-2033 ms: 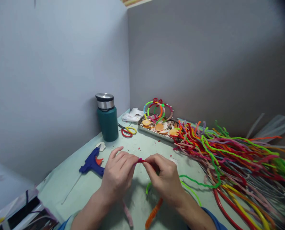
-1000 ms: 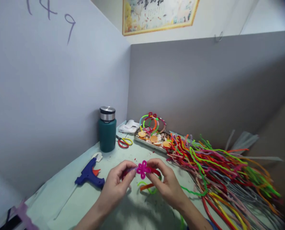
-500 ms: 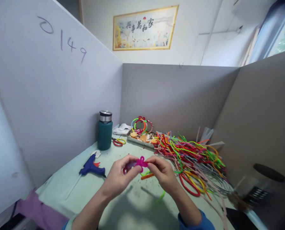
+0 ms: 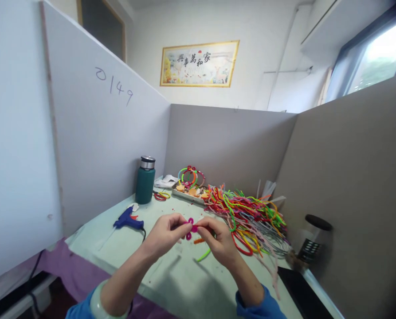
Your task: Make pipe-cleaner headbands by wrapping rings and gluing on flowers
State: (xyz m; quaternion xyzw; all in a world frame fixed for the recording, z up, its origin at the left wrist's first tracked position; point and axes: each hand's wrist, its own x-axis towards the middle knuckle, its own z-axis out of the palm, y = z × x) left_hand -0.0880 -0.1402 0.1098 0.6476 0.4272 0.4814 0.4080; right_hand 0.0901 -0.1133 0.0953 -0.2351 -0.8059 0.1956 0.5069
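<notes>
Between my two hands is a magenta pipe cleaner (image 4: 189,236) bent into small rounded loops, held above the table. The thumb and fingers of my left hand (image 4: 166,235) pinch it from the left. From the right, my right hand (image 4: 219,241) grips its other side between thumb and forefinger. Fingers cover part of the looped shape. Below and beside the right hand lie a short orange pipe cleaner piece (image 4: 199,241) and a bright green one (image 4: 203,255).
A large heap of coloured pipe cleaners (image 4: 247,212) spreads across the right. At the back stands a tray (image 4: 187,196) with loops and orange discs. On the left are a teal bottle (image 4: 145,186), scissors (image 4: 161,196) and a blue glue gun (image 4: 128,219). Grey partitions (image 4: 224,146) surround the table.
The view has shifted, so more of the left panel and table front shows. Both hands still pinch the magenta pipe cleaner; the left fingers now cover more of its left part.
</notes>
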